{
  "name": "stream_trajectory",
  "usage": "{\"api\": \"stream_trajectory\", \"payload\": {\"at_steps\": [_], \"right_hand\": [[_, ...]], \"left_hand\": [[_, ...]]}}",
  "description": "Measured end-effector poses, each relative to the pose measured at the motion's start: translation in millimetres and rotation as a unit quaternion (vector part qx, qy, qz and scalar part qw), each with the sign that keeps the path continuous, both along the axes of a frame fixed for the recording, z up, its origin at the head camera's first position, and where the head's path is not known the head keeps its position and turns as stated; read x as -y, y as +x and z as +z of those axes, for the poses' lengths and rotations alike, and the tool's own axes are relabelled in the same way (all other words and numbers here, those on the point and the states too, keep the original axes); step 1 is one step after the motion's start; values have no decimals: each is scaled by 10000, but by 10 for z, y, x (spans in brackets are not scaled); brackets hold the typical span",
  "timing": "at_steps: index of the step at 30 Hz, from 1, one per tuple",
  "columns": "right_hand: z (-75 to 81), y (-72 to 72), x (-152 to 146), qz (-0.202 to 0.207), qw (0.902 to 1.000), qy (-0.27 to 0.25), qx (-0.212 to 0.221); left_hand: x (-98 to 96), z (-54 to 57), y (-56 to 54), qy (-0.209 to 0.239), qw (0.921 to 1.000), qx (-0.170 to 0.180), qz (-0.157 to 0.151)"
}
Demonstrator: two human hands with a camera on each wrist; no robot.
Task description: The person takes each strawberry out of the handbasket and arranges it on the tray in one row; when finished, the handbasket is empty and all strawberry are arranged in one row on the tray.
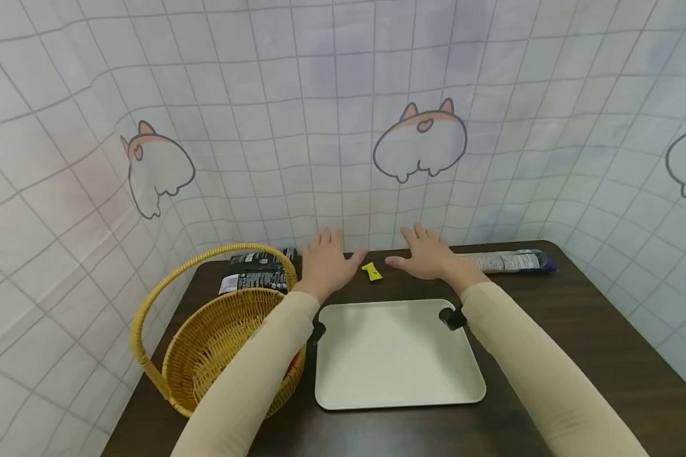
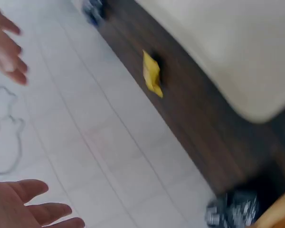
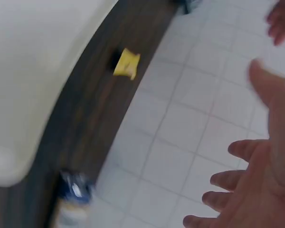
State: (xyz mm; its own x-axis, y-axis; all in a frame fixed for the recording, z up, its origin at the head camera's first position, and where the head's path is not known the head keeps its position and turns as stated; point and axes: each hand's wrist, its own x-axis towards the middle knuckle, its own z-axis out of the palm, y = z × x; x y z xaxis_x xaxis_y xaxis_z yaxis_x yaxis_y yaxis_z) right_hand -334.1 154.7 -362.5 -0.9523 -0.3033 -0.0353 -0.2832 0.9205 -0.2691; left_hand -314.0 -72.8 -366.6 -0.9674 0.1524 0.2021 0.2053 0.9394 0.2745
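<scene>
Both hands are held out over the far side of the table, fingers spread, nothing in either. My left hand [image 1: 327,263] is beyond the tray's far left corner, beside the basket handle. On the other side, my right hand [image 1: 429,255] hovers past the far right corner, thumb turned inward. Between the two thumbs a small yellow wrapped packet [image 1: 371,271] lies on the table. A cream rectangular tray [image 1: 400,355] sits below the forearms. In the right wrist view, the yellow packet [image 3: 127,63] lies near the table's far edge, apart from the fingers [image 3: 228,180].
A yellow wicker basket [image 1: 177,355] with a tall handle stands at the left, something red inside partly hidden by the sleeve. Behind it lie black packages [image 1: 257,273]. A long package [image 1: 509,261] lies at the back right. A tiled-pattern curtain [image 1: 331,127] surrounds the dark table.
</scene>
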Motion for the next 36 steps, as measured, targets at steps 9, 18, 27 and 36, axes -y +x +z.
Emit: {"api": "stream_trajectory", "payload": {"at_steps": [9,18,27,36], "right_hand": [[-462,432,-99,197,9858,-1666,-17],[-874,804,56,255,9713,-2363,93],[-1089,882,345,90,9355,-3533,-25],[-1082,935,636,-54,8216,-5524,1409]], "left_hand": [[101,-221,694,1076,9931,-231,-407],[485,-352,1287,2549,9595,-1145,-363],[1020,-236,1579,3707,8373,-4011,-242],[1487,-161,1669,4149,6439,-6287,1342]]}}
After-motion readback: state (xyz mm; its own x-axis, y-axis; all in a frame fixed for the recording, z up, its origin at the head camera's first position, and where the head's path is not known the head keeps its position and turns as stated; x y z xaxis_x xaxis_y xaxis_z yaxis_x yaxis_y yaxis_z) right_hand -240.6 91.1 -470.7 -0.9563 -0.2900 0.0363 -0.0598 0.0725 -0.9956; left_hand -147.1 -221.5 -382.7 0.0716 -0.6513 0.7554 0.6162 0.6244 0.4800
